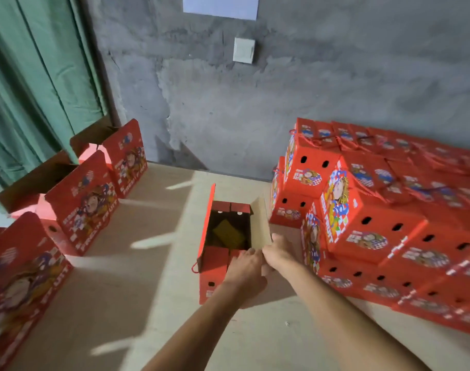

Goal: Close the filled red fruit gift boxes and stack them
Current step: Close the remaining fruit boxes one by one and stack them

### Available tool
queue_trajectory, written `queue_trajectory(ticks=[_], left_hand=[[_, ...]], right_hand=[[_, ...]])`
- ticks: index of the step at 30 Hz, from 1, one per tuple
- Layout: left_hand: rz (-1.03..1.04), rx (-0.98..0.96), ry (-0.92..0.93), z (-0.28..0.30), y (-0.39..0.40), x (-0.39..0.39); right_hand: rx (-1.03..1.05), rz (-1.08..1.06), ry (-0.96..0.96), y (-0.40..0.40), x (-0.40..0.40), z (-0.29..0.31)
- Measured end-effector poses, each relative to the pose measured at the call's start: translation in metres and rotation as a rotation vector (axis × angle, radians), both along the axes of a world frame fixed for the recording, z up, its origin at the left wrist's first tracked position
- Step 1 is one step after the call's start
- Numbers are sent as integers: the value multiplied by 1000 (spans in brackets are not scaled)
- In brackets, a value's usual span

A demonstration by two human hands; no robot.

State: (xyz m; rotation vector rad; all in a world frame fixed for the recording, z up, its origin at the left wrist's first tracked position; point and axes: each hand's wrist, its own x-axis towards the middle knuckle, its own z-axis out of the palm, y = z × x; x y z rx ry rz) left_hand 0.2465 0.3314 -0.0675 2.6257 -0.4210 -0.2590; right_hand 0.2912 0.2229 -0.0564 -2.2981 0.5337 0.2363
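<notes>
Seen from the head camera, an open red fruit gift box (215,271) stands mid-floor on a cardboard sheet (148,290), its long flaps upright. The left hand (245,271) lies flat with fingers straight on the near end flap, while the right hand (278,253) curls around the right flap's near corner. Closed boxes (375,223) are stacked just right by the concrete wall (308,89); open ones (81,204) line the left.
</notes>
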Motion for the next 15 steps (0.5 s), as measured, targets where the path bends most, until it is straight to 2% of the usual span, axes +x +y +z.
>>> queue_trajectory(ticks=[2, 5, 13, 15], left_hand=[[-92, 199, -4, 17, -10, -18], [-134, 323, 35, 42, -16, -41], [-173, 289, 169, 68, -25, -106], [-180, 317, 282, 65, -33, -125]], right_hand=[[29, -21, 1, -26, -27, -2], [15, 15, 16, -58, -65, 1], [-314, 458, 104, -141, -162, 33], [-405, 552, 177, -157, -180, 44]])
